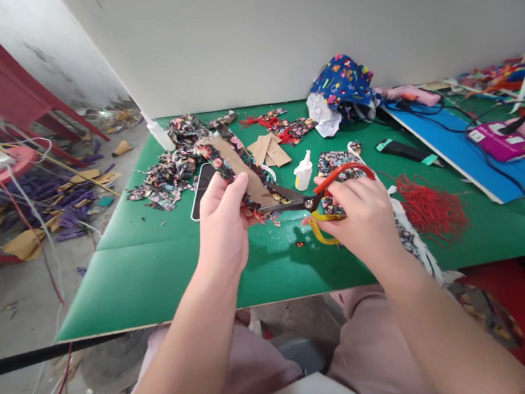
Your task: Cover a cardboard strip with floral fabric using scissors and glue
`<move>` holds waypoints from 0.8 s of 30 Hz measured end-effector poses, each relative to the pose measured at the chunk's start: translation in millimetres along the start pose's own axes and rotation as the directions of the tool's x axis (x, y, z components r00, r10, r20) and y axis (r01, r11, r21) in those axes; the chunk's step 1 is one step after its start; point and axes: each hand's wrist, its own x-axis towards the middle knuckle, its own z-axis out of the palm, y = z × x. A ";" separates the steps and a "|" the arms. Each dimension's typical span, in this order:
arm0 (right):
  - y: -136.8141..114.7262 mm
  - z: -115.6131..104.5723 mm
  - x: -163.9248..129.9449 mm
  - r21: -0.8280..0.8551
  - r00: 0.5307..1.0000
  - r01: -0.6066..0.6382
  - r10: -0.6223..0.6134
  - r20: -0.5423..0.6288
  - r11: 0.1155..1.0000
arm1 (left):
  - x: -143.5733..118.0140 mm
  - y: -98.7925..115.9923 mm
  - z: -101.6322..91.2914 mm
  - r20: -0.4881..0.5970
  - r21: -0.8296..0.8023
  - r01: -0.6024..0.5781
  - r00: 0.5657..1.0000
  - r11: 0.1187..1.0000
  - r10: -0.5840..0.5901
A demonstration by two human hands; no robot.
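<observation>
My left hand (pixel 225 222) pinches a strip of brown cardboard (pixel 238 165) edged with dark floral fabric. In my right hand (pixel 359 212) are scissors (pixel 309 203) with one red and one yellow handle. The scissor blades are spread apart around the fabric's edge at the near end of the cardboard strip. Beneath my right hand lies a floral fabric piece (pixel 333 162). Just beyond the blades stands a small white bottle (pixel 303 173). A phone (pixel 201 193) is partly hidden behind my left hand.
Floral scraps (pixel 173 162) are heaped on the left of the green table (pixel 144 276). Cardboard pieces (pixel 271 150), red threads (pixel 431 208), a utility knife (pixel 407 151), a blue board (pixel 452 141) and a bundled blue cloth (pixel 345 87) lie around. A red chair (pixel 10 79) stands left.
</observation>
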 end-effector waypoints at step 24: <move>-2.8 -0.8 0.1 -0.015 1.000 -0.007 0.007 0.014 1.000 | 2.0 2.1 3.5 -0.028 -0.074 0.123 0.992 0.990 -0.126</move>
